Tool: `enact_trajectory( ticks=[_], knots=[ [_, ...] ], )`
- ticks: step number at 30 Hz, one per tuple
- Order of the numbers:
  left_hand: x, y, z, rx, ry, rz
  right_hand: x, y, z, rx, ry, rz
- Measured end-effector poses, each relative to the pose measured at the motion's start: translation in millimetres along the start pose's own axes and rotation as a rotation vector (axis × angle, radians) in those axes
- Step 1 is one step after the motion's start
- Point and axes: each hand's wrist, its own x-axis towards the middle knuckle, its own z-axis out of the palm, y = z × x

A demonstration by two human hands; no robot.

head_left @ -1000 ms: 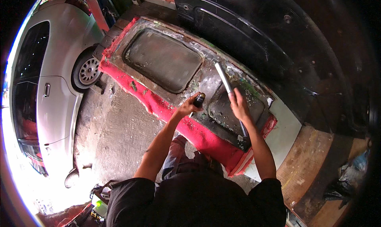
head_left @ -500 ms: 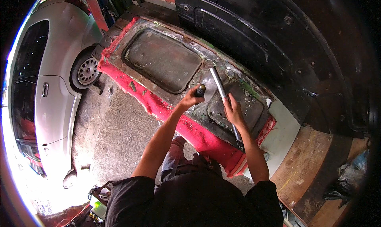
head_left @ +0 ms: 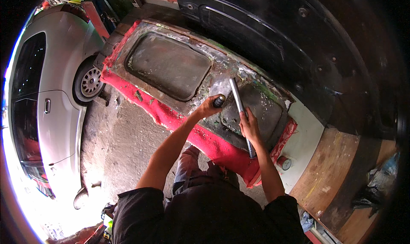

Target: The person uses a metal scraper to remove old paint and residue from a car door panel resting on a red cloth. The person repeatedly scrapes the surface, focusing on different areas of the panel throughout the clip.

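Observation:
My left hand (head_left: pixel 206 108) is closed around a short black cylinder with a rounded, brass-coloured end (head_left: pixel 219 100); its lower part is hidden in my fingers. In my right hand (head_left: pixel 250 126) is a long silver metal tube (head_left: pixel 235 93), gripped near its middle and slanting from upper left to lower right. The two held things are apart, side by side. Both hands are over a worn metal panel (head_left: pixel 200 96) with two rounded recesses, stained with paint and strewn with small chips. Red cloth (head_left: pixel 164 116) covers the near edge under the panel.
A silver car (head_left: pixel 64 107) stands at the left on a rough concrete floor (head_left: pixel 124 128). A large black metal panel (head_left: pixel 273 35) rises behind the bench. To the right are a small tin can (head_left: pixel 284 163), a pale board (head_left: pixel 305 137), wooden boards (head_left: pixel 329 163) and crumpled plastic bags (head_left: pixel 376 184).
My left hand has moved slightly right with the black cylinder, closer to the tube. The tube and my right hand have shifted a little lower. The whole view has turned slightly.

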Motion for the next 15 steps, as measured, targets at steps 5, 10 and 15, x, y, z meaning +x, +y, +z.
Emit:
enact_trajectory(
  ticks=[5,10,15],
  knots=[
    [2,6,-2,-0.014,-0.073,-0.141,-21,9,6,0.077,0.043,0.084],
    [2,8,9,0.034,0.010,-0.094,-35,30,12,0.133,0.037,0.158],
    [-6,-7,1,-0.108,0.079,-0.111,-44,32,18,0.166,0.025,0.200]
  ],
)
